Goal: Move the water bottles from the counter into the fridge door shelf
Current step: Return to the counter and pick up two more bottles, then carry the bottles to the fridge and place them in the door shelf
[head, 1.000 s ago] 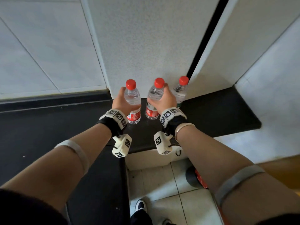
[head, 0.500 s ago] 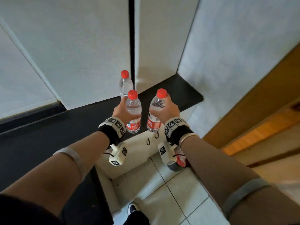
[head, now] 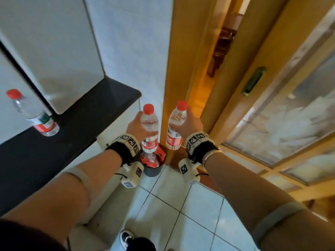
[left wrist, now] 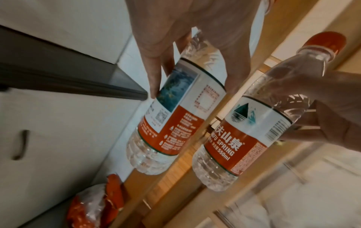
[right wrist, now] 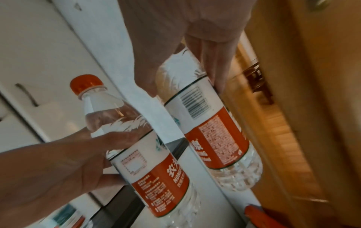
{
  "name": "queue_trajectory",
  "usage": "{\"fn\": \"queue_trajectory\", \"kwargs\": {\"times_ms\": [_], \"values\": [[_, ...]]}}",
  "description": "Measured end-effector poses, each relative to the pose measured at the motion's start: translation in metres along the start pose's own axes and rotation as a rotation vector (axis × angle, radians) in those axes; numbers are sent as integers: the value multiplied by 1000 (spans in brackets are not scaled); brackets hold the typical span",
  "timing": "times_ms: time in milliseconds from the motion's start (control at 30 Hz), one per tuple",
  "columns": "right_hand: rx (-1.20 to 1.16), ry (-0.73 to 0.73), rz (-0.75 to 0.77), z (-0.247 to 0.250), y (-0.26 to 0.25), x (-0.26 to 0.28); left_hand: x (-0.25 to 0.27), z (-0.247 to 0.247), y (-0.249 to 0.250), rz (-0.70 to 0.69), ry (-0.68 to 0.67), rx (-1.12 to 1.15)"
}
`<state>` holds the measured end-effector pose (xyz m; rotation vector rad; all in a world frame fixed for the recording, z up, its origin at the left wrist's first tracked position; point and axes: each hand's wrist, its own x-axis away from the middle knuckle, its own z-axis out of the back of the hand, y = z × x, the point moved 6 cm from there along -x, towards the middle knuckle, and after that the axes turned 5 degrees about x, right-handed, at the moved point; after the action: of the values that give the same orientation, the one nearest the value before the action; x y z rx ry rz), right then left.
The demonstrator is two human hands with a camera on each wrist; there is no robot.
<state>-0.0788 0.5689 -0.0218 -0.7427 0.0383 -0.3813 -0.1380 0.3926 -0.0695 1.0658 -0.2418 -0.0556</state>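
Note:
Two clear water bottles with red caps and red-white labels are held upright in the air, off the black counter (head: 76,113). My left hand (head: 136,125) grips the left bottle (head: 149,130) round its body; the left wrist view shows the same bottle (left wrist: 176,114) under my fingers. My right hand (head: 190,125) grips the right bottle (head: 175,126), whose barcode side (right wrist: 212,123) shows in the right wrist view. A third bottle (head: 34,115) stands on the counter at the far left. No fridge door shelf is in view.
A white cabinet (head: 54,51) stands on the counter by a white wall. Under the bottles a grey bin (head: 152,166) with red wrappers sits on the tiled floor. A wooden door frame (head: 181,51) and a glazed sliding door (head: 290,115) fill the right side.
Both hands have lifted their bottles off the counter and carried them right, over the floor. The view has swung right, so the third bottle stays behind at the far left.

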Motion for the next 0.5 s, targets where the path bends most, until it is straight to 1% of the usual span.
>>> {"fn": "queue_trajectory", "kwargs": {"times_ms": [100,300,500], "values": [[14,68,-79,49,48,13,9,-56,37,-83,-100,-27],[66,246,-262,138,137,47,20,-173,93,-133,-361,82],[33,437,-453,211,217,86,37,-285,156,-230,-594,35]]}}
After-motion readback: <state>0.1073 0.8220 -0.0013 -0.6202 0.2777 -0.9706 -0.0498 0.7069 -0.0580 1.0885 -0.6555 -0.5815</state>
